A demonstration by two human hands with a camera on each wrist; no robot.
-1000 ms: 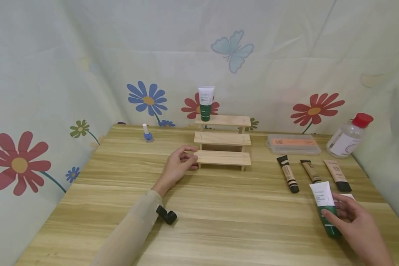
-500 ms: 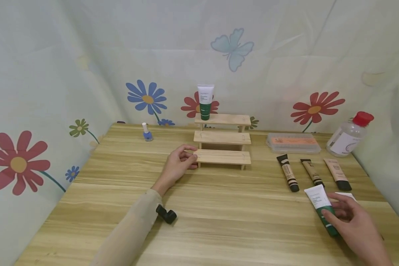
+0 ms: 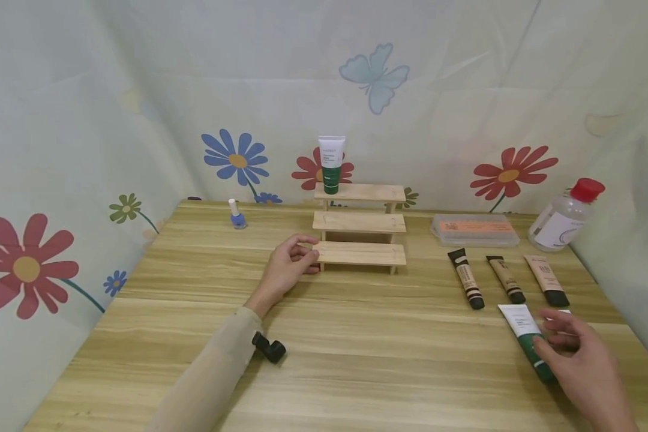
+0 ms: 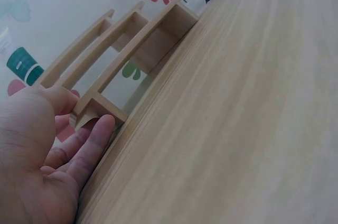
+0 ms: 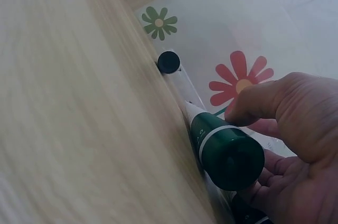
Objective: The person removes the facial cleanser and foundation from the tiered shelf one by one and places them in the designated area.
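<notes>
My left hand (image 3: 287, 264) pinches the left end of the lowest step of a three-step wooden stand (image 3: 363, 253); the left wrist view shows thumb and fingers about that end. On the top step a white and green tube (image 3: 332, 165) stands cap down. At the right, a second white and green squeeze tube (image 3: 526, 336) lies slanted on the table, its green cap (image 5: 235, 160) toward me. My right hand (image 3: 583, 354) is right beside it, thumb at its edge and fingers spread loosely. Behind the fingers, a small white thing (image 3: 564, 311) is mostly hidden.
Three cosmetic tubes, a striped one (image 3: 467, 279), a tan one (image 3: 505, 279) and a pink one (image 3: 546, 281), lie beyond the right hand. Behind are a clear plastic box (image 3: 477, 237) and a red-capped bottle (image 3: 553, 225). Blue nail polish (image 3: 237, 219) stands at left.
The right hand has lowered the white and green tube onto the table, and its thumb has drawn back from the tube's front. The left hand has stayed on the stand.
</notes>
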